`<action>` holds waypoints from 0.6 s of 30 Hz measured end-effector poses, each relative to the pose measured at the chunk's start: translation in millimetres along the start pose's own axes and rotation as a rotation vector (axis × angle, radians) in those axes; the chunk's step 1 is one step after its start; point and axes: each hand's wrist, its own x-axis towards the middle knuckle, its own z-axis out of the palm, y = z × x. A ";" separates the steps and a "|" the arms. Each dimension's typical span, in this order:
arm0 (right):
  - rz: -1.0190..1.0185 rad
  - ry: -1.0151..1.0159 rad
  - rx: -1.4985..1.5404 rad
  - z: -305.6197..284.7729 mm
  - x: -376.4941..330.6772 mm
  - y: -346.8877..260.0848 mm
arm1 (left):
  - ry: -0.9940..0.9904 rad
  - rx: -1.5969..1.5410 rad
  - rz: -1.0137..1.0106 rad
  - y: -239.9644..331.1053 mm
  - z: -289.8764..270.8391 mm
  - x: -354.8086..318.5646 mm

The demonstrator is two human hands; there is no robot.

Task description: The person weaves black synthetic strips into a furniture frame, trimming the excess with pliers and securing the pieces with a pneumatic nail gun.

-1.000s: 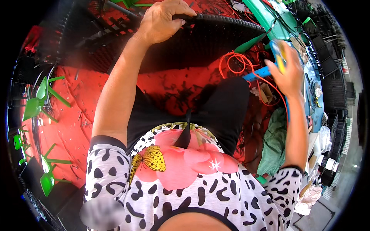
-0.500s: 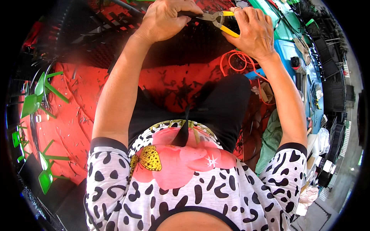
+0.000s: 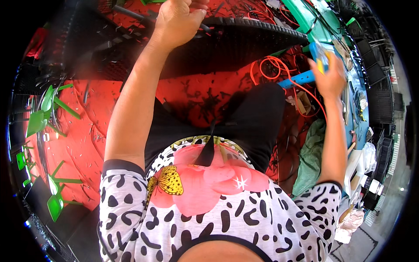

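Note:
At the top edge my left hand [image 3: 180, 22] is closed beside the upper edge of a large black woven panel [image 3: 257, 27]. Its fingertips run partly out of the picture, so what they hold cannot be made out. My right hand [image 3: 332, 77], blurred by motion, is closed on yellow-handled cutting pliers [image 3: 321, 66]. The hand is out to the right, away from the panel, over the edge of a blue table [image 3: 360, 120]. The jaws of the pliers are smeared.
Red sheeting [image 3: 83, 166] strewn with black scraps covers the floor. An orange hose [image 3: 271, 65] coils beside a blue bar [image 3: 301, 80]. Green plastic chairs [image 3: 38, 120] stand at left. A green sack [image 3: 310, 157] and a small cardboard box [image 3: 304, 103] lie at right.
My right hand has drawn the cutting pliers away from my left hand, out to the right. The panel's upper edge now shows between the hands. My left hand has shifted slightly up.

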 end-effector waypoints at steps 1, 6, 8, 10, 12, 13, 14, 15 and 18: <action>0.177 -0.105 -0.018 -7.5 -27.1 30.7 | -0.005 0.093 -0.030 3.1 2.1 -2.5; 0.884 -0.404 -0.234 -62.9 -171.1 188.5 | -0.102 0.381 -0.030 13.2 7.8 -17.2; 1.057 -0.508 -0.480 -70.4 -209.8 221.6 | -0.227 0.509 -0.072 11.1 14.8 -20.1; 1.048 -0.536 -0.546 -81.2 -204.7 209.1 | -0.234 0.511 -0.049 2.6 12.9 -25.4; 0.880 -0.442 -0.563 -77.5 -230.3 242.8 | -0.247 0.494 -0.008 3.3 17.6 -26.7; 0.750 -0.354 -0.400 -64.8 -226.3 244.2 | -0.264 0.523 0.011 5.7 20.8 -27.1; 0.617 -0.262 -0.227 -46.5 -212.6 233.3 | -0.277 0.564 0.028 9.6 20.3 -28.3; 0.583 -0.191 -0.003 -37.5 -167.0 177.0 | -0.277 0.584 0.016 14.9 18.3 -32.9; 0.363 -0.076 0.531 -26.3 -75.2 43.9 | -0.320 0.754 -0.077 31.1 22.6 -40.1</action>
